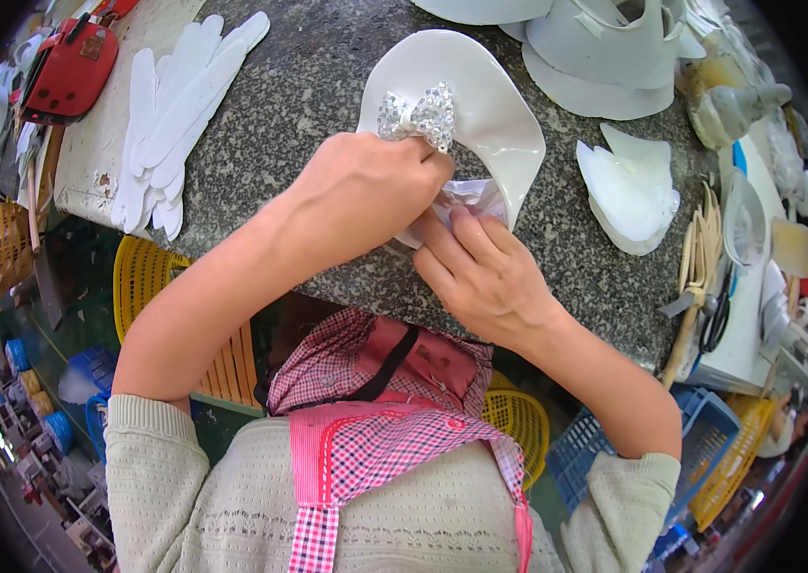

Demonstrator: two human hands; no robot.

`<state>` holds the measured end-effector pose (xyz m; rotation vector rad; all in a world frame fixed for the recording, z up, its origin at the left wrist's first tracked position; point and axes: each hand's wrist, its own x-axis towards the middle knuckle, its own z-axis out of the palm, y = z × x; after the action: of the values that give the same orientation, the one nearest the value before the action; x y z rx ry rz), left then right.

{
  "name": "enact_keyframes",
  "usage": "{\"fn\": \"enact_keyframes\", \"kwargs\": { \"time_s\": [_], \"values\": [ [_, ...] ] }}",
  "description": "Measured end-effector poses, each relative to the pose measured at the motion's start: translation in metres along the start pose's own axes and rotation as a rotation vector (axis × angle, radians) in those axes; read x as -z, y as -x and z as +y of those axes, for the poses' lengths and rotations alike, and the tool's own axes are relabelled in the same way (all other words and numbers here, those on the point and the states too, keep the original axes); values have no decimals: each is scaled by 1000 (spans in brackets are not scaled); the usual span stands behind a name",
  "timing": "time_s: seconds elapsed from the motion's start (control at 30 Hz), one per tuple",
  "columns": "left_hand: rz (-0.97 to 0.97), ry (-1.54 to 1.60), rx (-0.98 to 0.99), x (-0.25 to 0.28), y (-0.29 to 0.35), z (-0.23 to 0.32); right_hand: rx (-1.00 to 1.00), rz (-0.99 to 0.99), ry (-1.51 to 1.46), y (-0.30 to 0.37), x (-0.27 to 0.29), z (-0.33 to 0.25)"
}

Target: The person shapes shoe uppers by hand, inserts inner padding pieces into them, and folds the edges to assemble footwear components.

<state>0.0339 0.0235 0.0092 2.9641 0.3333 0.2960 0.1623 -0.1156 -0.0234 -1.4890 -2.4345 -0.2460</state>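
**White, glossy, curved shoe upper point(509, 124) grasped in both grips**

Just beyond the grips, it lies over the grey speckled stone desk point(299, 76). The left grip point(380, 177), fingertips hidden, is curled on it just below a silver glittering bow point(418, 116); the right grip point(490, 277) pinches its shiny white lining point(475, 197). Left of them lie flat white elongated pieces point(179, 110); to the right, a white cupped piece point(628, 191).

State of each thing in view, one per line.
White piece: curved, held in both hands
Silver bow: on the white piece
Left hand: closed, beside the bow
Right hand: fingers bent, gripping
White strips: stacked, fanned
Loose white pieces: curved, overlapping
Wooden sticks: bundled
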Motion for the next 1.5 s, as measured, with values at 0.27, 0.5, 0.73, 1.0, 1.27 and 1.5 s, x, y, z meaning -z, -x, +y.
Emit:
{"fn": "enact_keyframes", "kwargs": {
  "time_s": [0.27,0.5,0.73,1.0,1.27,1.5],
  "values": [
    [-4,70,-96,-8,1,-5,-3,41,11,1,-4,2],
    [23,55,-96,-13,2,-10,1,59,-34,0,-5,4],
    [194,33,-102,-11,51,9,-28,11,89,-3,-4,-5],
    [163,-176,-58,-18,58,22,-129,-37,78,-5,0,-8],
    [-164,-261,-201,11,34,36,3,37,89,19,20,1],
    [91,-458,-224,-16,39,47,-46,-3,51,21,21,13]
  ]
}}
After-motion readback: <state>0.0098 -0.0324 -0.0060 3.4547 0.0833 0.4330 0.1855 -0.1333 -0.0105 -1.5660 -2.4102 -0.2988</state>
